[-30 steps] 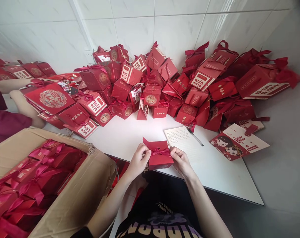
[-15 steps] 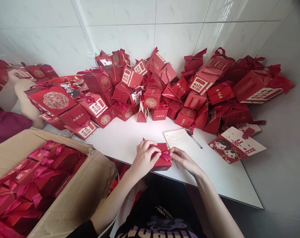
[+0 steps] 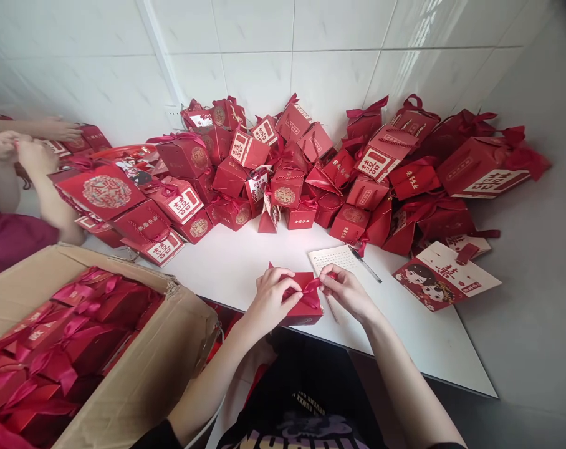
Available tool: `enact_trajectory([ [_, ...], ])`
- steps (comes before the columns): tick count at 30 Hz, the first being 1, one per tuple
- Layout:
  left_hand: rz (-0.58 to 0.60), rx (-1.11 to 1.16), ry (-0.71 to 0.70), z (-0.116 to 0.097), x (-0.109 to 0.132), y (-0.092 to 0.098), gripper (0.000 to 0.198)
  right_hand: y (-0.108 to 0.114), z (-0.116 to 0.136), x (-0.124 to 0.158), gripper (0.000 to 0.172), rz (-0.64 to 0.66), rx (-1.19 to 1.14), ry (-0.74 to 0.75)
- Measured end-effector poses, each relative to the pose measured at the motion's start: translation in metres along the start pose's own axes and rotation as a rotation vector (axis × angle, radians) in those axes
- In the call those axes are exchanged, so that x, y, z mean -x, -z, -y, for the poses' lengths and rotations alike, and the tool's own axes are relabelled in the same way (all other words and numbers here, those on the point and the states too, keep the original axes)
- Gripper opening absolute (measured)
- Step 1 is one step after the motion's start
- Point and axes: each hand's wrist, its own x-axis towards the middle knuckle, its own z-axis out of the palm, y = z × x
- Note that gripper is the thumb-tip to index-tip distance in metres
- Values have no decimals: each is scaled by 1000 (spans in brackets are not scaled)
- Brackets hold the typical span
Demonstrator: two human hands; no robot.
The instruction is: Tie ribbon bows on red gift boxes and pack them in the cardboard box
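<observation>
A red gift box (image 3: 306,316) lies near the front edge of the white table, with a dark pink ribbon (image 3: 311,290) on its top. My left hand (image 3: 274,296) rests over the box's left side, its thumb and fingers pinched on the ribbon at the middle. To the right, my right hand (image 3: 341,288) grips a ribbon end between thumb and fingertips, just off the box. The ribbon's knot is partly covered by my fingers.
Many red gift boxes (image 3: 287,187) are heaped along the tiled wall. A notebook (image 3: 332,257), a pen (image 3: 367,265) and a printed card box (image 3: 444,274) lie on the table (image 3: 418,337). At left stand a carton (image 3: 171,337) of ribboned boxes and other people's hands (image 3: 35,149).
My right hand has risen slightly, drawing the ribbon end up and to the right. My left hand stays on the box. At far left, another person's hand has come into view.
</observation>
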Motion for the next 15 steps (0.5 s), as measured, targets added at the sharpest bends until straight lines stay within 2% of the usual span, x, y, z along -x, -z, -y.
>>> enact_trajectory([
  [3, -17, 5, -1, 0, 0, -1, 3, -5, 7, -12, 36, -75, 57, 88],
  [5, -23, 5, -1, 0, 0, -1, 2, -8, 10, -21, 39, -63, 44, 118],
  [8, -15, 7, 10, 0, -1, -2, 2, -10, 13, -33, 37, 48, 9, 147],
  [12, -14, 22, 14, 0, 0, -2, 2, -5, 18, -48, 27, 236, -7, 178],
  [15, -24, 20, 9, 0, 1, -3, 1, -1, 22, -58, 26, 297, 20, 149],
])
